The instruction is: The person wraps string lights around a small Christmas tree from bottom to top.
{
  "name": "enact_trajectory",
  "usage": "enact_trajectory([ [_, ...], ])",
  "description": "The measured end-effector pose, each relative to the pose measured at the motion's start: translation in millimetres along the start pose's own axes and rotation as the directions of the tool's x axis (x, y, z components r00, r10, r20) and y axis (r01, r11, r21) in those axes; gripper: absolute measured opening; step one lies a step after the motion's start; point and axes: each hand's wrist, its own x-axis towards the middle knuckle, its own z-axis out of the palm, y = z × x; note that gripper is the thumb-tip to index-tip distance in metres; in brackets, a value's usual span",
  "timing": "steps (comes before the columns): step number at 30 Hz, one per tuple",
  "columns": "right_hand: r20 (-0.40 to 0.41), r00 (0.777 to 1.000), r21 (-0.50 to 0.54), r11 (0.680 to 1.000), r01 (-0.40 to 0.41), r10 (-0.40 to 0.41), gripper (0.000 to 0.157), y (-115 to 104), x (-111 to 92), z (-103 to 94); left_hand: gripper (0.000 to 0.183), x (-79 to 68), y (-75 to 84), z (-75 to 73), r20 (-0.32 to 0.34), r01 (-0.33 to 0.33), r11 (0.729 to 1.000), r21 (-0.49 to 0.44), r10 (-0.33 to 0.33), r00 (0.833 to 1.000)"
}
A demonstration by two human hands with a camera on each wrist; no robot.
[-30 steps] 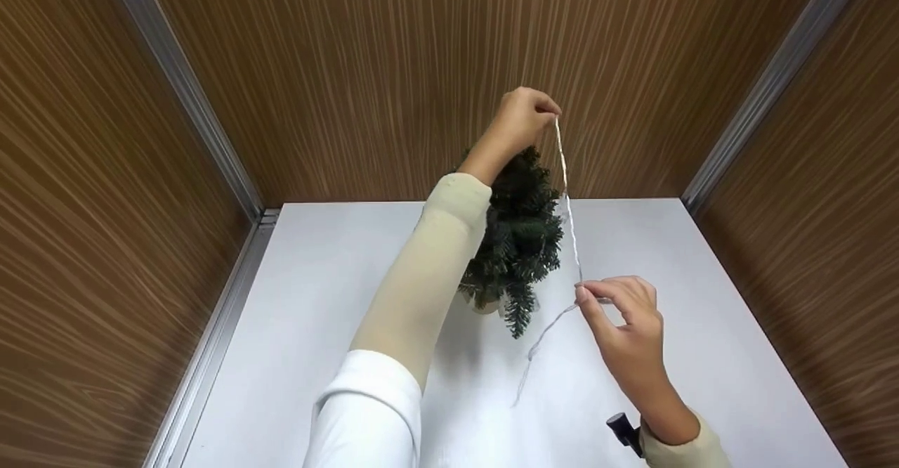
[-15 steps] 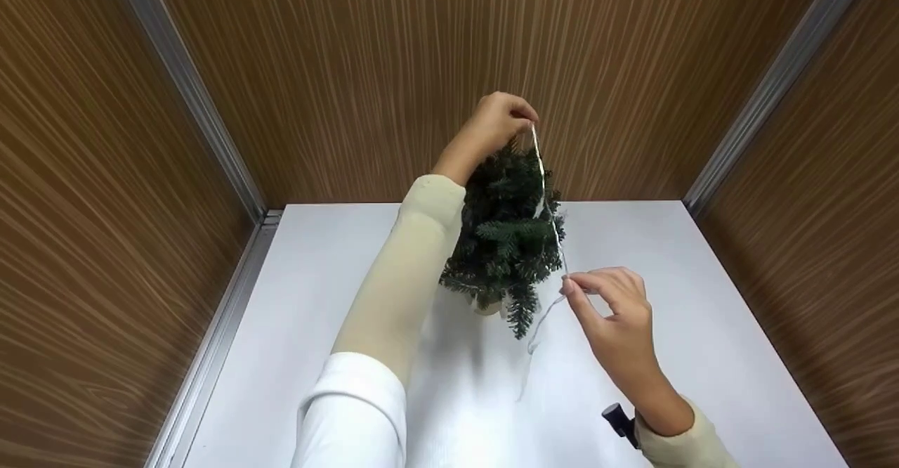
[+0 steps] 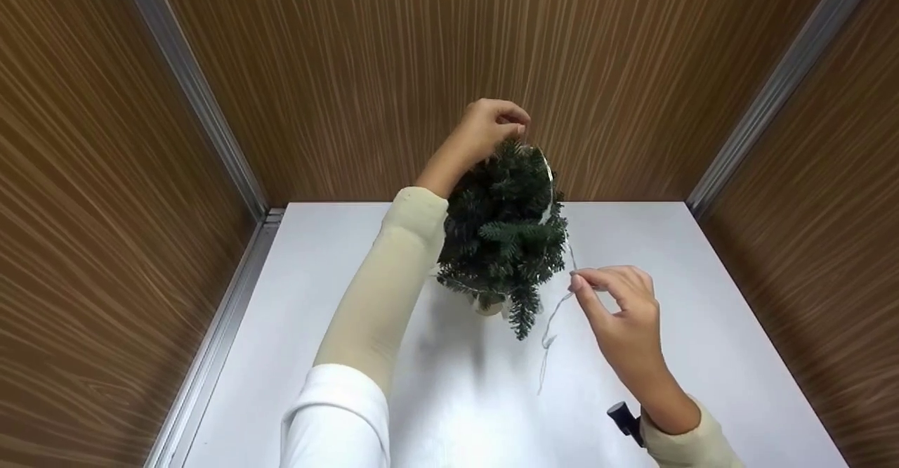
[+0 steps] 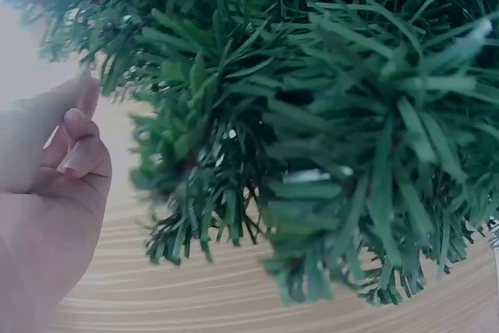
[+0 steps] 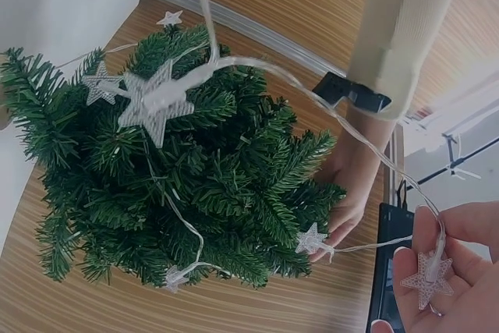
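A small artificial Christmas tree (image 3: 506, 222) with green needles stands on the white table, my left forearm passing along its left side. At its top, my left hand (image 3: 484, 127) has thumb and fingertips close together by the clear string lights (image 3: 549, 173), which drape down the tree's right side. In the left wrist view those fingertips (image 4: 87, 87) meet at a branch tip; the wire between them is hidden. My right hand (image 3: 628, 313) pinches the wire right of the tree, and a loose end hangs below. A clear star (image 5: 427, 278) lies against its fingers in the right wrist view.
The white table (image 3: 316, 299) is bounded by wood-grain panels (image 3: 365, 67) at the back and sides, with metal rails at the corners. A black device (image 3: 624, 422) sits at my right wrist. More stars (image 5: 160, 103) hang on the branches.
My left hand has moved left and slightly down to the treetop, bringing the wire from right of the tree onto its branches. The wire has gone slack. My right hand stays nearly in place.
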Motion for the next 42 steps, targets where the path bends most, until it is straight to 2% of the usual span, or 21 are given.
enact_trajectory([
  [7, -0.018, 1.0, -0.002, 1.0, -0.008, 0.008, 0.025, 2, 1, -2.5, 0.021, -27.8, 17.6, 5.1, 0.002, -0.142, 0.989, -0.033, 0.143, 0.99],
  [14, -0.03, 0.999, -0.004, 1.0, -0.024, 0.024, 0.024, 2, 2, -3.6, 0.021, -66.9, 30.4, 23.5, 0.041, -0.29, 0.954, -0.083, 0.294, 0.955],
  [20, -0.046, 0.998, -0.004, 0.999, -0.037, 0.036, 0.023, 1, 4, -5.4, 0.022, -93.6, 29.9, 37.9, 0.082, -0.348, 0.93, -0.121, 0.358, 0.93],
  [22, -0.049, 0.998, -0.007, 0.999, -0.046, 0.045, 0.023, 1, 5, -5.4, 0.023, -100.7, 28.1, 41.7, 0.092, -0.353, 0.925, -0.14, 0.367, 0.926],
  [25, -0.05, 0.997, -0.014, 0.998, -0.057, 0.057, 0.023, 1, 5, -5.3, 0.024, -109.5, 22.7, 48.2, 0.107, -0.339, 0.926, -0.168, 0.359, 0.927],
  [30, -0.043, 0.997, -0.034, 0.998, -0.061, 0.06, 0.023, 2, 4, -5.4, 0.028, -116.1, 8.5, 63.5, 0.087, -0.324, 0.929, -0.181, 0.343, 0.935],
  [36, -0.045, 0.998, -0.033, 0.998, -0.048, 0.047, 0.022, 1, 5, -3.5, 0.026, -113.4, 8.0, 75.9, 0.021, -0.331, 0.941, -0.067, 0.333, 0.943],
  [40, -0.031, 0.997, -0.029, 0.997, -0.07, 0.069, 0.019, -2, 4, -1.5, 0.02, -108.6, 11.7, 76.2, -0.001, -0.361, 0.932, 0.042, 0.361, 0.932],
  [42, -0.005, 0.992, -0.012, 0.992, -0.125, 0.124, 0.016, -3, 3, -1.9, 0.019, -105.8, 11.4, 75.0, -0.021, -0.384, 0.918, 0.096, 0.388, 0.921],
])
